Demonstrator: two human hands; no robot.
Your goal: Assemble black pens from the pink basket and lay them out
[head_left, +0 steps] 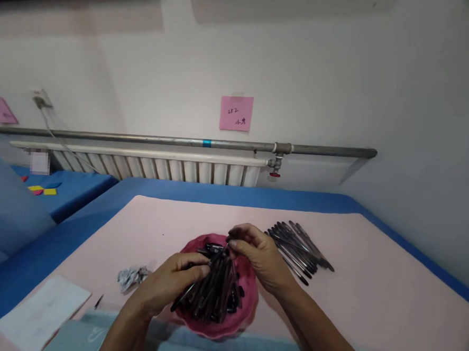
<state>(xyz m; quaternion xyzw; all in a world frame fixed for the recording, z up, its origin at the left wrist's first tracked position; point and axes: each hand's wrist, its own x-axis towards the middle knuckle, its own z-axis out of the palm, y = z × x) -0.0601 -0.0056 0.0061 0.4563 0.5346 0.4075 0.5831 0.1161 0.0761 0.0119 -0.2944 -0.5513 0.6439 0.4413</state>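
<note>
A pink scalloped bowl (250, 310) full of black pen parts and caps (215, 296) sits in front of me. My left hand (176, 278) is closed over the bowl's left side, pinching a slim dark pen (187, 291) that slants up to the right. At the pen's upper end, my right hand (256, 251) is closed, with thumb and fingers round a small dark piece (231, 232) that looks like a pen cap. The fingers partly hide where the two pieces meet. To the right, several capped black pens (297, 248) lie in a loose pile on the pink sheet.
Crumpled paper (132, 277) and a small black piece (98, 301) lie left of the bowl. White paper (43, 312) rests near the front left, beside a pale blue cloth (85, 333). A radiator (187, 170) stands behind the blue table edge (233, 193).
</note>
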